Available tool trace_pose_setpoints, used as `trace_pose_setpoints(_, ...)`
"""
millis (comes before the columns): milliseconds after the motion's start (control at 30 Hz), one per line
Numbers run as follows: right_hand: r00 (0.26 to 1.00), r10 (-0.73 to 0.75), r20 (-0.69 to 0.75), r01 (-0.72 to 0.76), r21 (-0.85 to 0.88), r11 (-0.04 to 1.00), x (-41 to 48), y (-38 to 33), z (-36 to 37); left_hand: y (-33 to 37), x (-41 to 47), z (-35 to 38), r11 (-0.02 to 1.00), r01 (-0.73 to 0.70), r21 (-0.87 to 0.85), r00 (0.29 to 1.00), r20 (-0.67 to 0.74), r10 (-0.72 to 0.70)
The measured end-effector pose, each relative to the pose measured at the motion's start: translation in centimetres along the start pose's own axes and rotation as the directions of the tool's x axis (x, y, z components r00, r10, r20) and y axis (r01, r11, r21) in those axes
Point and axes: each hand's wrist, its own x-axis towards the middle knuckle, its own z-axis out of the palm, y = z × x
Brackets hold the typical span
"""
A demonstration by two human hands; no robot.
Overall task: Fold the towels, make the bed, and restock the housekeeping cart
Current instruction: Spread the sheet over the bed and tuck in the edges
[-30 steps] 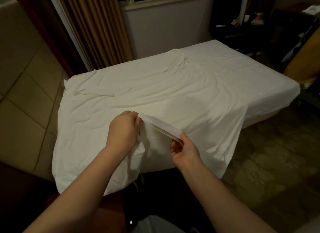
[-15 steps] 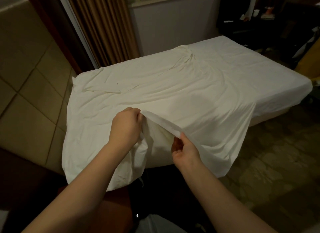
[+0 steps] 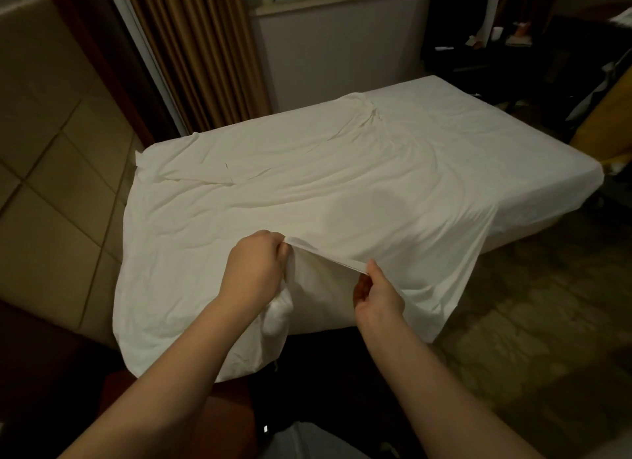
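A wrinkled white top sheet (image 3: 307, 192) lies spread over the bed (image 3: 513, 171), hanging over the near end and the near right corner. My left hand (image 3: 254, 265) grips the sheet's folded hem at the near edge, fingers curled round the cloth. My right hand (image 3: 378, 296) pinches the same hem a little to the right and lower. The hem runs taut between the two hands, lifted off the mattress end. A bunch of loose cloth hangs under my left wrist.
A tiled headboard wall (image 3: 51, 185) stands to the left. Brown curtains (image 3: 198, 55) and a window sill are behind the bed. Dark furniture with small items (image 3: 513, 45) stands at the back right. Patterned floor (image 3: 530, 322) runs along the bed's right side.
Both hands keep their hold on the hem and have drawn slightly further apart. The view has shifted a little, with the bed sitting further right in it.
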Motion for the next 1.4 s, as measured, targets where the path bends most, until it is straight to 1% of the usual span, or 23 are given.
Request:
trace_pose_setpoints(167, 1.0, -0.029, -0.001, 0.028, -0.023, 0.999, 0.6, 0.0, 0.3, -0.3, 0.2, 0.1, 1.0, 0.008, 0.009, 1.0, 0.026, -0.008)
trace_pose_setpoints(400, 0.999, 0.017, 0.049, -0.018, 0.002, 1.0, 1.7, 0.0, 0.4, -0.6, 0.6, -0.1, 0.999, 0.035, 0.006, 0.999, 0.024, -0.035)
trace_pose_setpoints(567, 0.998, 0.021, 0.051, -0.018, -0.07, 0.997, 2.0, -0.1, 0.1, -0.8, 0.8, -0.1, 0.999, 0.034, -0.001, 0.999, 0.017, -0.034)
trace_pose_setpoints(767, 0.993, 0.053, 0.103, -0.048, -0.045, 0.998, 1.7, -0.7, 0.5, -0.7, 0.7, -0.2, 0.997, 0.072, -0.022, 0.997, 0.014, -0.072)
trace_pose_setpoints(867, 0.991, 0.059, 0.117, -0.052, -0.065, 0.997, 1.8, -1.2, 0.6, -0.7, 0.7, -0.2, 0.994, 0.1, -0.039, 0.995, 0.015, -0.099)
trace_pose_setpoints(1167, 0.993, 0.064, 0.099, -0.052, -0.115, 0.992, 2.3, -2.0, 0.9, -0.3, 0.7, -0.1, 0.988, 0.146, -0.054, 0.989, 0.005, -0.146)
trace_pose_setpoints(1300, 0.989, 0.106, 0.1, -0.099, -0.075, 0.992, 3.0, -2.9, 1.1, 0.2, 0.5, -0.4, 0.982, 0.163, -0.099, 0.985, -0.034, -0.167)
trace_pose_setpoints(1400, 0.978, 0.169, 0.124, -0.17, 0.0, 0.985, 3.8, -3.4, 1.5, 1.4, 0.0, -1.1, 0.973, 0.126, -0.193, 0.986, -0.085, -0.144)
